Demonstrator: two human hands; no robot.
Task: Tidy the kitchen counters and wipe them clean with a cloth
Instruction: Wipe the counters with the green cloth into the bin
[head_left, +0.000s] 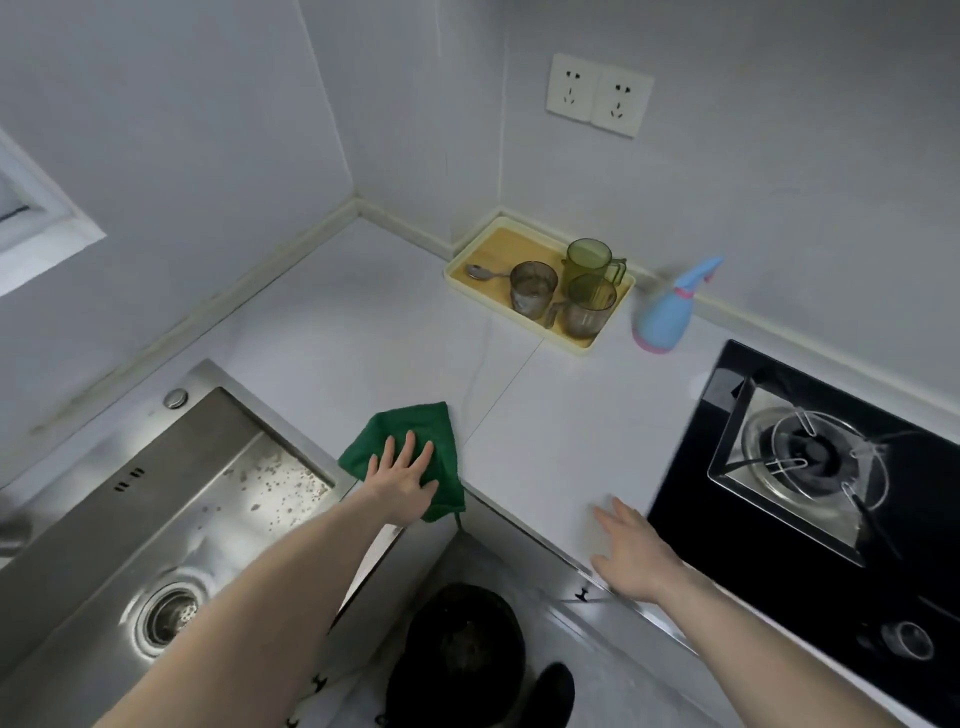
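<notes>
Bare counter (519, 415) mid-span; tray (457, 267), spray bottle (662, 319) block back edge.

Soft, even, cool daylight fills the scene, with faint shadows only. Bright glare gleams on the brushed stainless steel sink (171, 499) and the glossy black glass gas hob (810, 483). The blue plastic spray bottle (667, 312) is motion-blurred. Wide-angle distortion bends the white countertop (545, 415) edges and walls.
</notes>
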